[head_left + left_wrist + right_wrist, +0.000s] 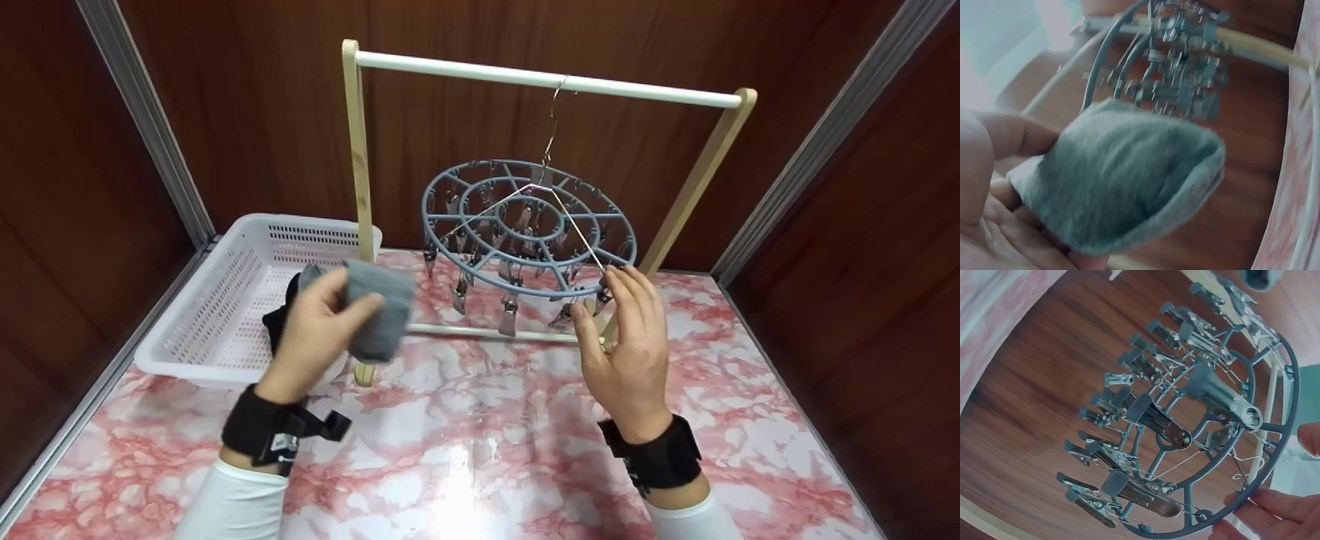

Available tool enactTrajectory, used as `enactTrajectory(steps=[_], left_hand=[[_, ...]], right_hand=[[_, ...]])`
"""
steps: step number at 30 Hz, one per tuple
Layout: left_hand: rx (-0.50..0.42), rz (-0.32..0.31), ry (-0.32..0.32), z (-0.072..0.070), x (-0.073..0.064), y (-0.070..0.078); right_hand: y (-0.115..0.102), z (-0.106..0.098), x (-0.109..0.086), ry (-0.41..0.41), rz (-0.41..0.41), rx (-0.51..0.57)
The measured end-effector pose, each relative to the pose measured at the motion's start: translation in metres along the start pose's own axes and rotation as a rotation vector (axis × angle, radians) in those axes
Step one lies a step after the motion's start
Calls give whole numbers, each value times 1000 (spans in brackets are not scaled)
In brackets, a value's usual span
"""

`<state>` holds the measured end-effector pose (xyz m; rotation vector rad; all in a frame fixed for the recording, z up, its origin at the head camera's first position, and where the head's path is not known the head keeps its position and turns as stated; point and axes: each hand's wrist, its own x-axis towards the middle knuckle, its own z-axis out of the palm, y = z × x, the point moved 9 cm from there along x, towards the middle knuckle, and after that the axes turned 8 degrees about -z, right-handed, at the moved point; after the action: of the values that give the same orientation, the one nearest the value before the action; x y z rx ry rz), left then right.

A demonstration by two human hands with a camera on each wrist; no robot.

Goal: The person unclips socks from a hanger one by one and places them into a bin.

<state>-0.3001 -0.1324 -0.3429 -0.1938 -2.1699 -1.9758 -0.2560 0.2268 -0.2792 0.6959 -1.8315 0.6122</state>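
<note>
My left hand [319,319] pinches a folded grey cloth [381,309] between thumb and fingers, in front of the drying rack's left post. In the left wrist view the grey cloth [1129,174] looks soft, with a folded edge along its lower right. My right hand [631,349] is at the near right rim of a round blue-grey clip hanger [487,279]. In the right wrist view the fingers [1275,509] touch the hanger's rim [1235,503], and the thumb stands apart from it. Many metal clips hang below the hanger's rings.
The hanger's hook [556,105] hangs on the white bar [465,70] of a wooden-legged rack. Behind my left hand a white plastic basket [202,300] holds dark cloth items [277,319]. The table [480,450] has a red-and-white marbled top, with brown panels [480,127] around it.
</note>
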Motion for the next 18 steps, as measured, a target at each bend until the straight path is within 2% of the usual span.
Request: enactTrajectory(steps=[4, 8, 12, 15, 18], left_hand=[[67, -40, 127, -30, 8, -11], [169, -86, 172, -50, 15, -27], [255, -144, 149, -61, 19, -47], [290, -181, 114, -63, 22, -61], [388, -188, 101, -63, 25, -70]], right_hand=[[-1, 1, 0, -8, 1, 5], [-1, 1, -1, -10, 1, 7], [-2, 2, -2, -15, 3, 7], [-3, 4, -2, -19, 1, 12], [-4, 5, -2, -23, -6, 18]])
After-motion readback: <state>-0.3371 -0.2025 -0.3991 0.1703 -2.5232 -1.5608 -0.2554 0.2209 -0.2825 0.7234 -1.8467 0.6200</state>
